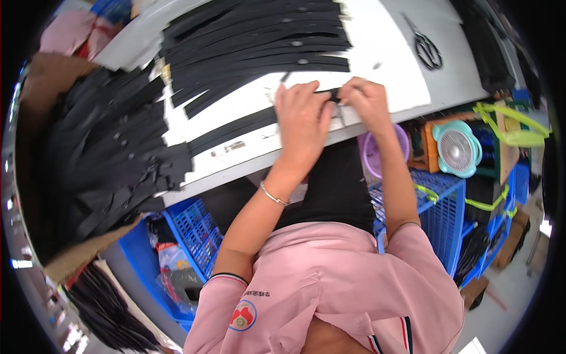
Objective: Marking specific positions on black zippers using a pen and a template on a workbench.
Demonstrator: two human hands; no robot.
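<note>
A long black fabric strip (236,130) runs along the front of the white tabletop and passes under my left hand (302,121). The fingers of that hand bend over the strip, with the thumb close to its right end. Just to the right, my right hand (367,101) pinches the strip's end between thumb and fingers. A short dark piece of the strip shows between the two hands. Beyond them, many similar black strips (259,44) lie side by side in a layer, a few with small shiny spots.
At left, a cardboard box (50,76) holds a heap of black strips (118,135). Black-handled scissors (427,52) lie at the far right of the table. Below the edge are a purple basket (377,168), a teal fan (458,148) and blue crates (439,212).
</note>
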